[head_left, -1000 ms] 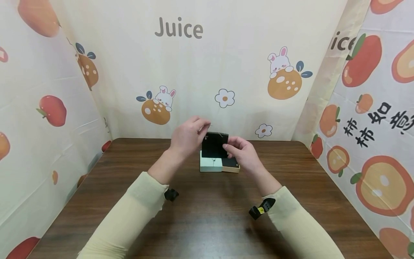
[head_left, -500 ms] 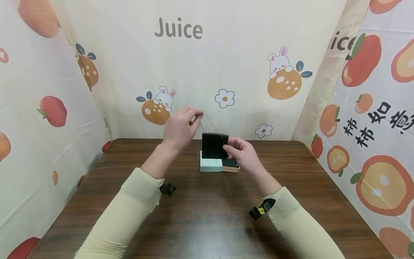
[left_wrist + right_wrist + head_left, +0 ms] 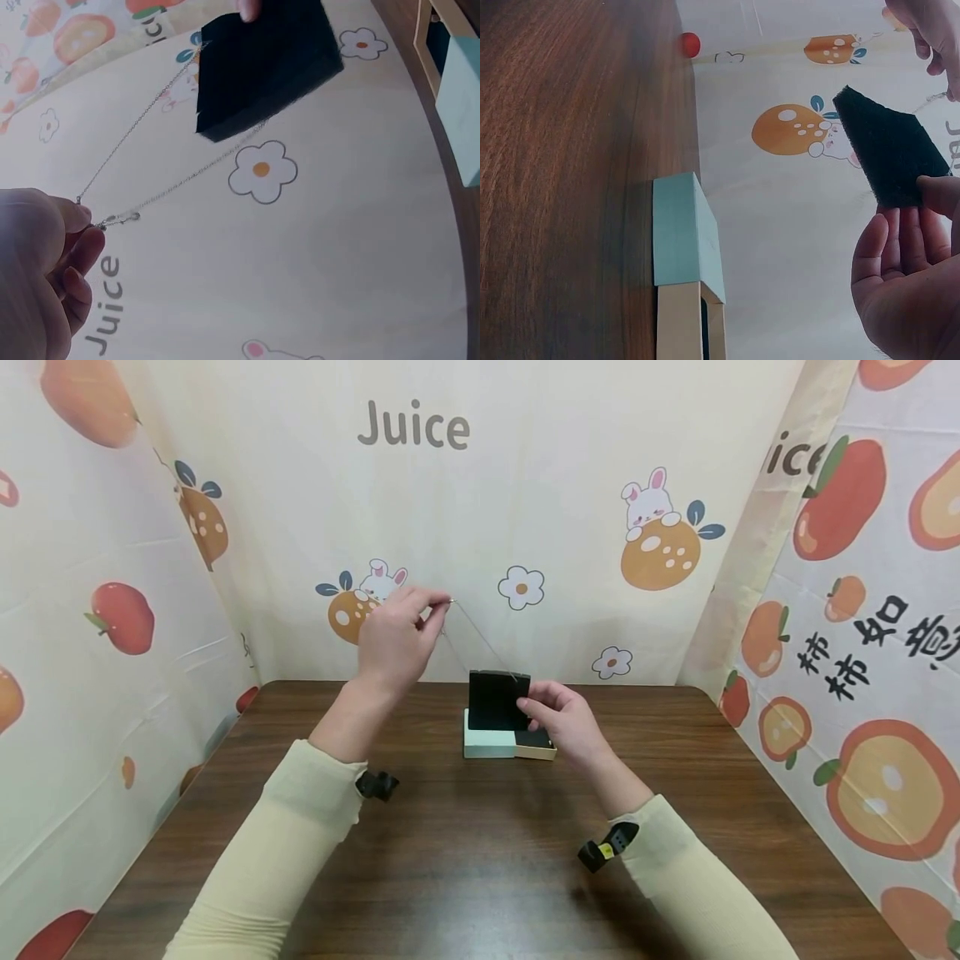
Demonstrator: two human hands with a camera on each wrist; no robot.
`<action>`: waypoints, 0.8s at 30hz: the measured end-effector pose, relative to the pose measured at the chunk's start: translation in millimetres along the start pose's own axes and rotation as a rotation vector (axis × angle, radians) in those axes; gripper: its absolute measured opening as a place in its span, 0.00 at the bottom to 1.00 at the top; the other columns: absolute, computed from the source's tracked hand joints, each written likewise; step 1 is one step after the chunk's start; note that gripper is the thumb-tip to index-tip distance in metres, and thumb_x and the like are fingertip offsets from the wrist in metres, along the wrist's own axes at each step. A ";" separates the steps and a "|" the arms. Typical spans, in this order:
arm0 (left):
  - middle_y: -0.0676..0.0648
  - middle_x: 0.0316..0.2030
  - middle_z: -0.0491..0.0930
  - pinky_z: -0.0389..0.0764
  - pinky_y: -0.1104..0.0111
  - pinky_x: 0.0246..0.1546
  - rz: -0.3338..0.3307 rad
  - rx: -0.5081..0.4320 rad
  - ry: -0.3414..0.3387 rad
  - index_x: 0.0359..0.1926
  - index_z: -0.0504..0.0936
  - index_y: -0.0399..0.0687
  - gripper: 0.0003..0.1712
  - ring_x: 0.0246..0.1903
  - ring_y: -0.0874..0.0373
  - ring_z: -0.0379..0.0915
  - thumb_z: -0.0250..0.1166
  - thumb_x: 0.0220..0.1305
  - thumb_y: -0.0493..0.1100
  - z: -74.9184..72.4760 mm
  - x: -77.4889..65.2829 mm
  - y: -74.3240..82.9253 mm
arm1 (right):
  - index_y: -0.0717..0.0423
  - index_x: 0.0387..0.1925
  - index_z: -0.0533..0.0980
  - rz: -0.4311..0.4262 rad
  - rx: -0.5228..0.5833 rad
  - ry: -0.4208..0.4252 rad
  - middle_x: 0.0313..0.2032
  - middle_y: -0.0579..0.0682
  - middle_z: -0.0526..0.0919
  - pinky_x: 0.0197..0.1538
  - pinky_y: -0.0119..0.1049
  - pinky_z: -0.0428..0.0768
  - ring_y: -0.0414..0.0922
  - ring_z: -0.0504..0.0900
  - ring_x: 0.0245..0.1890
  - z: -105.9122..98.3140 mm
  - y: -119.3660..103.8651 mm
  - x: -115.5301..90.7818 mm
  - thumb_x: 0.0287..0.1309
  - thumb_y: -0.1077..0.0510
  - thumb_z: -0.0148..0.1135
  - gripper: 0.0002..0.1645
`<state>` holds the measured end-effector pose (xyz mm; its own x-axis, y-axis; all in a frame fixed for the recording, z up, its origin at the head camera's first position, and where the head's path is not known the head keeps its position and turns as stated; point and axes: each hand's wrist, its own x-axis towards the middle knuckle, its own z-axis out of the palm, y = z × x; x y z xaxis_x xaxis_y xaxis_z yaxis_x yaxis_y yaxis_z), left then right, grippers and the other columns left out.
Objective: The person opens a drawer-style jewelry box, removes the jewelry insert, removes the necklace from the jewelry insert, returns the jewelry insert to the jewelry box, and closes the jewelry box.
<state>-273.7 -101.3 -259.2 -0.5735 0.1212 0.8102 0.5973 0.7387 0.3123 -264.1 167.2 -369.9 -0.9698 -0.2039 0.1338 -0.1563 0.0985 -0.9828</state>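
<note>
My left hand pinches the clasp end of a thin silver necklace between thumb and fingertips. Two strands of its chain stretch to the notched edge of a square black jewelry pad. That pad is held upright by my right hand, with the thumb on one face and fingers behind, as the right wrist view shows. Just beneath it on the table lies a mint-green box, its tray partly slid out to the right. Whether a pendant hangs on the chain cannot be made out.
A dark wooden table spreads out below both arms. Fruit-patterned curtains stand behind it and at both sides. Each wrist wears a black strap with a small camera.
My left hand has moved up and to the left, drawing longer strands of the necklace out from the pad. The right hand and pad have sunk very slightly; the box stays put.
</note>
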 end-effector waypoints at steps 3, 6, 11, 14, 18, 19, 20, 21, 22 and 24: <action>0.39 0.46 0.93 0.90 0.56 0.41 -0.011 0.001 0.021 0.53 0.92 0.39 0.11 0.39 0.44 0.87 0.71 0.77 0.39 -3.8 2.4 -1.8 | 0.56 0.53 0.81 -0.005 0.000 0.001 0.41 0.42 0.83 0.47 0.33 0.86 0.43 0.81 0.37 -0.2 1.9 -0.1 0.77 0.57 0.66 0.10; 0.39 0.45 0.92 0.89 0.55 0.40 -0.021 -0.003 0.057 0.53 0.92 0.38 0.11 0.38 0.43 0.86 0.70 0.78 0.39 -7.7 4.4 -3.0 | 0.57 0.54 0.80 -0.012 -0.002 0.001 0.41 0.42 0.83 0.47 0.32 0.85 0.43 0.81 0.38 -1.1 3.9 0.0 0.78 0.57 0.66 0.10; 0.38 0.43 0.91 0.86 0.56 0.38 -0.037 0.004 0.098 0.52 0.93 0.38 0.11 0.37 0.43 0.84 0.69 0.78 0.40 -11.9 6.5 -4.0 | 0.58 0.54 0.81 -0.017 0.003 -0.001 0.41 0.42 0.84 0.46 0.31 0.85 0.43 0.81 0.37 -1.1 4.7 -0.1 0.77 0.57 0.66 0.11; 0.38 0.42 0.91 0.86 0.56 0.36 -0.044 0.010 0.111 0.52 0.93 0.39 0.11 0.38 0.43 0.84 0.69 0.79 0.40 -13.4 7.2 -3.9 | 0.58 0.54 0.81 -0.016 -0.001 -0.007 0.41 0.42 0.84 0.46 0.31 0.85 0.43 0.81 0.37 -0.7 4.7 0.1 0.77 0.58 0.66 0.11; 0.38 0.44 0.91 0.86 0.56 0.37 -0.065 -0.001 0.140 0.52 0.93 0.39 0.11 0.38 0.43 0.85 0.68 0.79 0.40 -14.1 8.0 -4.6 | 0.59 0.55 0.81 -0.010 -0.005 -0.010 0.42 0.42 0.84 0.46 0.31 0.85 0.43 0.81 0.37 -0.4 4.6 0.0 0.77 0.58 0.66 0.12; 0.38 0.44 0.92 0.86 0.57 0.38 -0.074 -0.007 0.147 0.52 0.93 0.39 0.11 0.38 0.43 0.85 0.68 0.79 0.40 -14.1 8.2 -4.8 | 0.59 0.55 0.81 -0.010 -0.004 -0.010 0.42 0.42 0.84 0.46 0.31 0.85 0.43 0.81 0.37 -0.3 4.4 -0.2 0.77 0.58 0.66 0.12; 0.38 0.44 0.91 0.86 0.57 0.38 -0.079 -0.014 0.151 0.52 0.93 0.38 0.11 0.39 0.43 0.85 0.68 0.79 0.40 -14.2 8.3 -5.1 | 0.59 0.55 0.81 -0.009 -0.005 -0.009 0.42 0.43 0.84 0.46 0.31 0.85 0.43 0.81 0.37 -0.3 4.1 -0.2 0.77 0.57 0.66 0.12; 0.38 0.44 0.91 0.86 0.57 0.38 -0.087 -0.019 0.156 0.52 0.93 0.38 0.11 0.39 0.43 0.85 0.68 0.79 0.40 -14.3 8.3 -5.3 | 0.60 0.55 0.81 -0.010 -0.007 -0.010 0.42 0.43 0.84 0.46 0.30 0.85 0.43 0.81 0.38 -0.4 4.0 -0.3 0.77 0.57 0.66 0.13; 0.38 0.44 0.91 0.85 0.58 0.38 -0.092 -0.022 0.156 0.52 0.93 0.38 0.11 0.39 0.43 0.84 0.68 0.79 0.40 -14.5 8.4 -5.5 | 0.60 0.56 0.81 -0.009 -0.007 -0.010 0.43 0.43 0.84 0.46 0.31 0.85 0.43 0.81 0.38 -0.5 3.8 -0.6 0.77 0.57 0.66 0.13; 0.38 0.44 0.91 0.85 0.59 0.39 -0.095 -0.025 0.156 0.52 0.93 0.38 0.11 0.39 0.42 0.84 0.68 0.79 0.40 -14.9 8.5 -5.7 | 0.60 0.56 0.81 -0.010 -0.009 -0.011 0.43 0.43 0.84 0.46 0.31 0.85 0.43 0.81 0.38 -0.5 3.9 -0.7 0.78 0.57 0.66 0.13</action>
<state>-273.6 -114.3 -246.7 -0.5349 -0.0543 0.8432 0.5595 0.7251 0.4016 -264.2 168.2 -373.7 -0.9662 -0.2155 0.1418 -0.1673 0.1051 -0.9803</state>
